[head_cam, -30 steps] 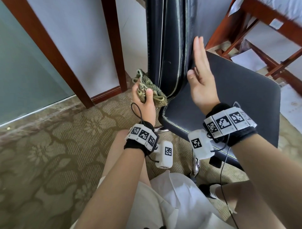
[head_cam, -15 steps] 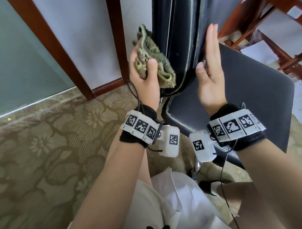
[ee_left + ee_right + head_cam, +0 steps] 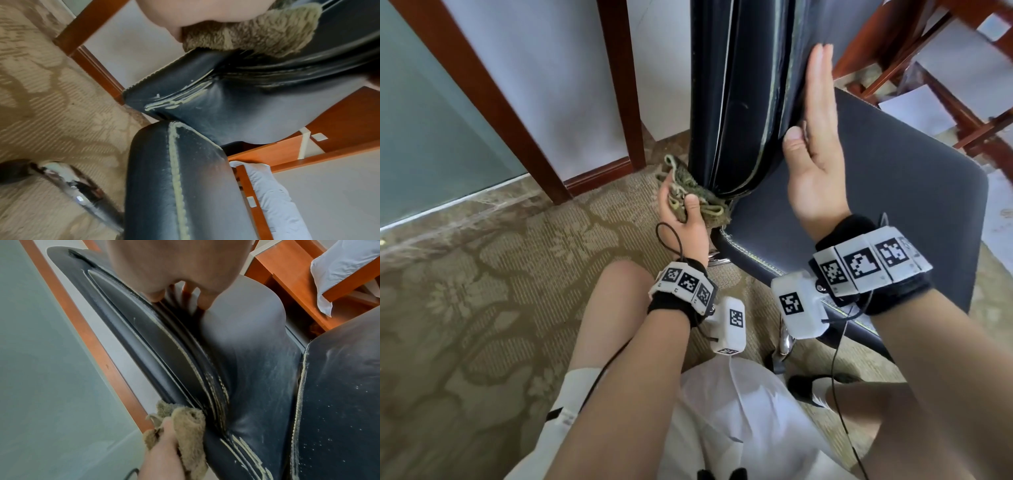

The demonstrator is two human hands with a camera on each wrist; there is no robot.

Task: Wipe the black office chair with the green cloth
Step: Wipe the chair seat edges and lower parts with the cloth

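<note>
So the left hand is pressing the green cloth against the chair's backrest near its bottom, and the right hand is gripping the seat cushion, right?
Not quite. The right hand rests flat, fingers straight, against the black leather backrest, not gripping the seat; the head view shows it. The left hand does press the fuzzy green cloth near the bottom.

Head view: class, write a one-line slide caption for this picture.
Left hand presses a crumpled green cloth against the black leather office chair while the flat right hand steadies its backrest.

I am pressing my right hand [image 3: 176, 269], fingers straight, flat against the backrest of the black office chair [image 3: 236, 356]. Lower down the backrest's edge, at its bottom corner, my left hand [image 3: 162, 456] is gripping the bunched green cloth [image 3: 189, 426] against the stitched seam.
</note>
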